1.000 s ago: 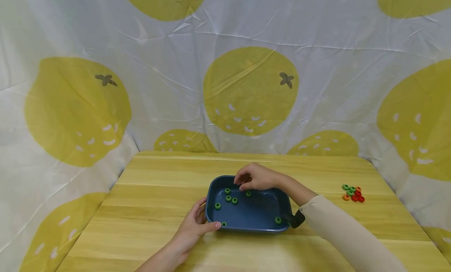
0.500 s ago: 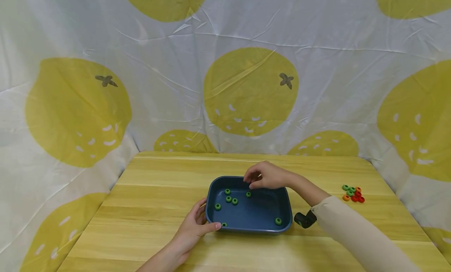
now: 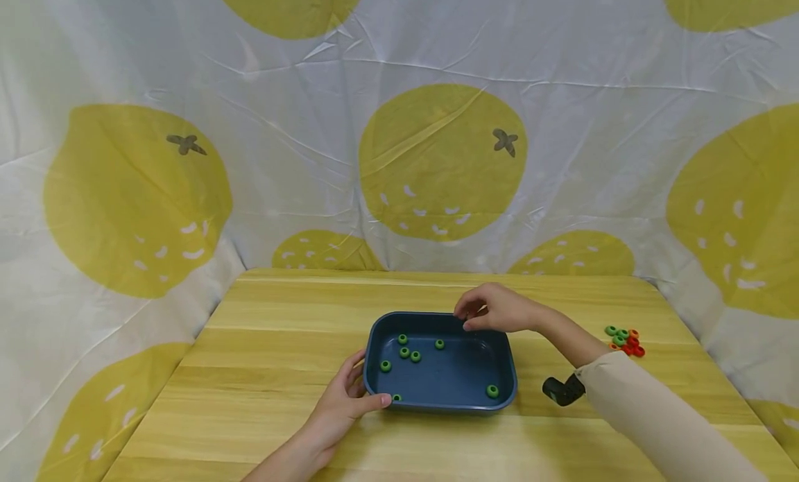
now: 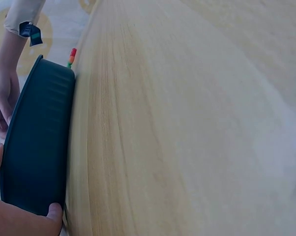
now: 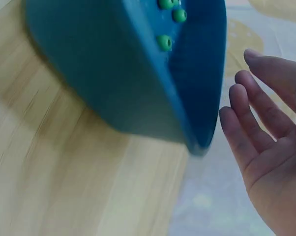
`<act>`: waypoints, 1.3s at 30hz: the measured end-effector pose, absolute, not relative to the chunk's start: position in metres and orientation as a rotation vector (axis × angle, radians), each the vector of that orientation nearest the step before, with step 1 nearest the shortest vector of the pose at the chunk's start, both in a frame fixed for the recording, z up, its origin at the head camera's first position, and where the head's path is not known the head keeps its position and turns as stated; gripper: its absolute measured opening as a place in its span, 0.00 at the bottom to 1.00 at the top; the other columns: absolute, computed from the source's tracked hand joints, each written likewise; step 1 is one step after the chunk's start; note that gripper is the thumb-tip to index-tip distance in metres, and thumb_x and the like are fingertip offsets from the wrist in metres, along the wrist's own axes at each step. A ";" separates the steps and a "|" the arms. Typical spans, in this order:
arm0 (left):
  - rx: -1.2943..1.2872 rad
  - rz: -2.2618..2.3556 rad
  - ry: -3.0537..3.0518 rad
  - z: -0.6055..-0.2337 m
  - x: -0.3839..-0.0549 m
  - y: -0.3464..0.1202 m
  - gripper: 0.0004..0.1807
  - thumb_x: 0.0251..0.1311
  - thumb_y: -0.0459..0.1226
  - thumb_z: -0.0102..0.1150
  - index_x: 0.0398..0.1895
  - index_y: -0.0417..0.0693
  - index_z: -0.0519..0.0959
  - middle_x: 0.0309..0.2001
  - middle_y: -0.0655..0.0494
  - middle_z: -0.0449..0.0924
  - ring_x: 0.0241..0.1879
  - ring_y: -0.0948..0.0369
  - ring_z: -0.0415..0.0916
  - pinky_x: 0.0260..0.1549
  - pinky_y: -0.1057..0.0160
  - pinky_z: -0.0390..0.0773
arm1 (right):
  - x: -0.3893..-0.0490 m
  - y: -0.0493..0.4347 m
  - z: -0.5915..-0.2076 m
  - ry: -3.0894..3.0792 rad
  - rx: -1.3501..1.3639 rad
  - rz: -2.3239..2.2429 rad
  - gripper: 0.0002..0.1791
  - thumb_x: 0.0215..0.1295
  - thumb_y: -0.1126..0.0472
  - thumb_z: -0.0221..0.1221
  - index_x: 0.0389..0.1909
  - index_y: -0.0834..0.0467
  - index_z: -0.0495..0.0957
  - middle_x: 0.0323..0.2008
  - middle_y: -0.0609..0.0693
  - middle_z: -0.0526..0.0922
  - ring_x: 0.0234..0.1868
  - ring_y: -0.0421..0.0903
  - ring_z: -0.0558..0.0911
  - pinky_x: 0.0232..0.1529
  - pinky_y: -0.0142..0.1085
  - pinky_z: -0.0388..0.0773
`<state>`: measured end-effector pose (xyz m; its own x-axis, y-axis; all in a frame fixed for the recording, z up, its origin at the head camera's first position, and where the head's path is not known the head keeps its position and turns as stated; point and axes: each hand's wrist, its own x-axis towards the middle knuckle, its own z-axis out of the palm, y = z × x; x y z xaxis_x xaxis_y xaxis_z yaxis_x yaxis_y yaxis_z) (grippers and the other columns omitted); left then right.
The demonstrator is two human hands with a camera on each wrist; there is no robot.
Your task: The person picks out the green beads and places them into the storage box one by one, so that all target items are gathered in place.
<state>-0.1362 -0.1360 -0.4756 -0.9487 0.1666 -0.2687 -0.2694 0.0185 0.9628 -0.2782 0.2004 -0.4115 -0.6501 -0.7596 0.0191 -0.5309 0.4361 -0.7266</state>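
A dark blue rectangular basin [image 3: 446, 402] stands on the wooden table with several green beads [image 3: 415, 356] scattered over its floor. My left hand [image 3: 337, 402] grips its near left corner, thumb at the rim and fingers against the outer wall. In the left wrist view, the left thumb and fingers [image 4: 25, 219] hold the basin's side. My right hand [image 3: 502, 308] hovers over the far right part of the rim, fingers loosely bent. The right wrist view shows this hand [image 5: 281, 157] beside the basin wall [image 5: 103, 64], with relaxed, spread fingers and nothing between them.
At the table's right lies a small cluster of green, orange and red beads [image 3: 627, 342]. A black wrist camera [image 3: 563, 390] hangs from the right sleeve [image 3: 655, 406]. Behind the wooden table [image 3: 262, 371] hangs a white cloth [image 3: 299, 156] printed with yellow lemons.
My right hand has moved right along the far side of the basin, away from the beads inside. The left hand and the basin have stayed put.
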 end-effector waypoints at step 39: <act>-0.098 2.006 1.986 -0.473 -0.134 -0.136 0.53 0.57 0.33 0.77 0.81 0.45 0.54 0.76 0.37 0.60 0.71 0.40 0.63 0.65 0.43 0.67 | -0.269 0.378 -0.421 2.680 -0.460 -1.146 0.17 0.74 0.62 0.63 0.57 0.68 0.79 0.50 0.61 0.83 0.48 0.51 0.83 0.46 0.41 0.82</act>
